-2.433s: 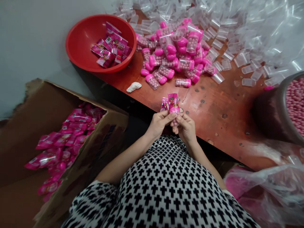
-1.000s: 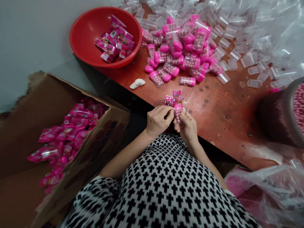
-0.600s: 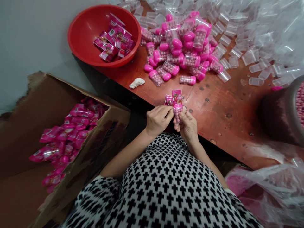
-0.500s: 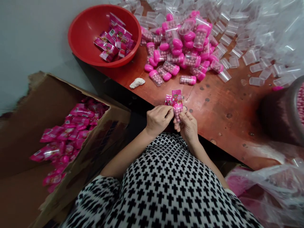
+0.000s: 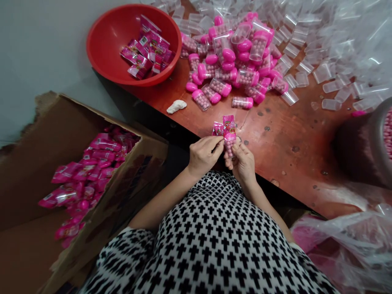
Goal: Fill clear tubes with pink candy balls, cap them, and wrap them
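Note:
My left hand [image 5: 203,155] and my right hand [image 5: 243,162] meet at the near edge of a reddish-brown table [image 5: 275,139]. Together they pinch a small pink printed packet [image 5: 229,124] with a clear tube of pink candy balls [image 5: 228,146] partly inside it. A second pink packet [image 5: 217,129] sticks up just left of it, above my left fingers. A heap of pink-capped candy tubes [image 5: 232,61] lies farther back on the table.
A red bowl [image 5: 107,45] of pink packets stands at the back left. Left of me, a cardboard box [image 5: 61,130] holds wrapped tubes [image 5: 88,171]. Several empty clear tubes [image 5: 321,49] cover the back right. A grey tub of pink balls [image 5: 372,143] sits right, a plastic bag [image 5: 346,245] below it, a white wad [image 5: 176,106] near the edge.
The hands stay in place, working the tube and packet together with small finger motions. The view has shifted slightly; nothing else has moved.

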Demonstrator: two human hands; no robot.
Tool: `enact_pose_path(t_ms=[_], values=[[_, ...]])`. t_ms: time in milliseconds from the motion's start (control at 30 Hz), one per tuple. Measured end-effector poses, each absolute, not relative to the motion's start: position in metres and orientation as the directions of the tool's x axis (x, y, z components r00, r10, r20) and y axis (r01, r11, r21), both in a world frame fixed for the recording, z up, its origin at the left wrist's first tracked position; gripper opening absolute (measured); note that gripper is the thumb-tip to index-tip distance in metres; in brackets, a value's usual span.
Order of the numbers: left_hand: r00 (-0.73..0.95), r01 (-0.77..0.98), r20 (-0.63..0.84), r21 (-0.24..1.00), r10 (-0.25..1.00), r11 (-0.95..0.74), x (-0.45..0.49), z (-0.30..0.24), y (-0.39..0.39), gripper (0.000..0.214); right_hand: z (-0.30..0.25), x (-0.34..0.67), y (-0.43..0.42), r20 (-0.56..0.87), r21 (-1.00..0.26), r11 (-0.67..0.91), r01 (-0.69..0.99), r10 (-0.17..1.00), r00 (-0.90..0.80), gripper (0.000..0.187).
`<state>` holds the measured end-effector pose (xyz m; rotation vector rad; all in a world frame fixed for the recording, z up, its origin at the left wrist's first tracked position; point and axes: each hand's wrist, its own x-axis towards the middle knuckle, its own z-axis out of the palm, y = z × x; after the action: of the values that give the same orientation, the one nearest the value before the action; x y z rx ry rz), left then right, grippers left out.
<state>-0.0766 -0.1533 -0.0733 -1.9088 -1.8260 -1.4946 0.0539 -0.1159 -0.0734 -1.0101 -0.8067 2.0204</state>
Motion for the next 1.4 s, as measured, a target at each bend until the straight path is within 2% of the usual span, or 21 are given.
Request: enact_pose_path(t_ms=[300,567,1133,1400], values=[[-0.202,0.852,0.645,0.487,0.737,-0.193,-0.0764,-0.0718,-0.1523,0.016,-0.0742,0.0533,-0.1165,-0.384,-0.796,-0.524,-0.304,0.825,-0.415,0.037],[-0.243,0.781,0.633,0.577,0.735,-0.239,-0.0743,-0.0716,-0.1556,0.012,-0.0735,0.0533,-0.1161,-0.389,-0.788,-0.528,-0.317,0.825,-0.409,0.037],[-0.176,0.838,0.652,0.493,0.737,-0.236,-0.0768,-0.0758,-0.1546,0.016,-0.0751,0.0541,-0.1174,-0.397,-0.801,-0.526,-0.285,0.824,-0.405,0.037],[-0.106,0.902,0.716,0.362,0.69,-0.237,-0.0768,-0.0771,-0.1513,0.014,-0.0759,0.0534,-0.1169,-0.392,-0.796,-0.526,-0.301,0.826,-0.405,0.037]])
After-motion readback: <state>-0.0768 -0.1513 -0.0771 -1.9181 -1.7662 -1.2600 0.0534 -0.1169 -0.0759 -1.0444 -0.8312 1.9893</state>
